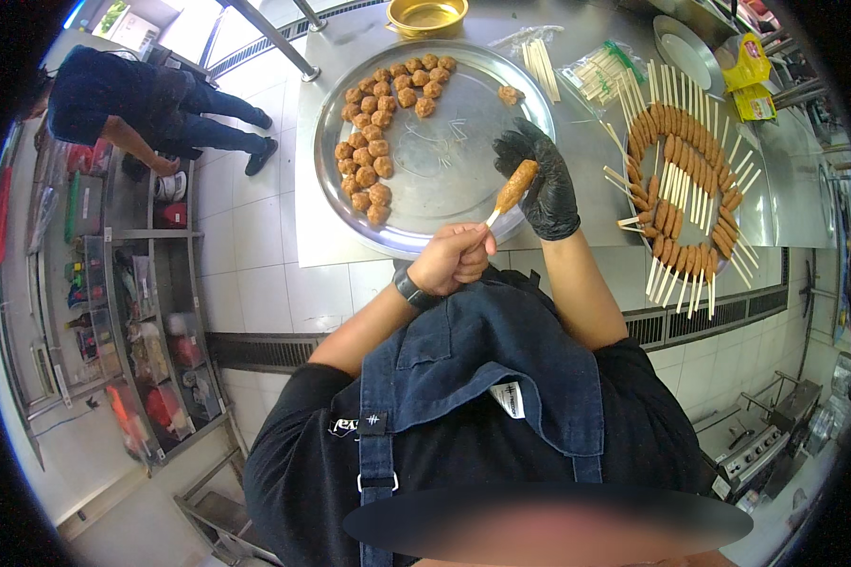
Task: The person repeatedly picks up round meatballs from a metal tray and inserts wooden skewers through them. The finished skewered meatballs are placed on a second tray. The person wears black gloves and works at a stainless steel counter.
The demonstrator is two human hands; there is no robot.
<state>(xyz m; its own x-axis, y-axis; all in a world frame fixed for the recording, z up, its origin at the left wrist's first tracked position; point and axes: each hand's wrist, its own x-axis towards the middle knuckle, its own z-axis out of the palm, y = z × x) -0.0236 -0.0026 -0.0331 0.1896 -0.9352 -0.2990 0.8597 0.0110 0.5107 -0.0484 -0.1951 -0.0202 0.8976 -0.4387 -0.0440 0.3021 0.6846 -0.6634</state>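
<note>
My bare left hand [452,259] grips the lower end of a wooden stick [493,218]. Ground meat is moulded along the upper part of it, forming a long skewer [516,187] that tilts up and right. Just behind the meat is my right hand [547,186] in a black glove, fingers apart and slightly curled; whether the palm touches the meat is not clear. Both hands are over the near right rim of a large round metal tray [461,159]. Several meat balls [364,157] line its left and upper side, and one loose lump of meat [510,95] lies at its upper right.
Right of the tray, a second round tray [703,249] is crowded with finished meat skewers [691,156], sticks jutting past its rim. Bare sticks [541,69], a bag of sticks [603,74] and a golden bowl [427,18] are behind. A person [149,106] stands at left by shelves [152,234].
</note>
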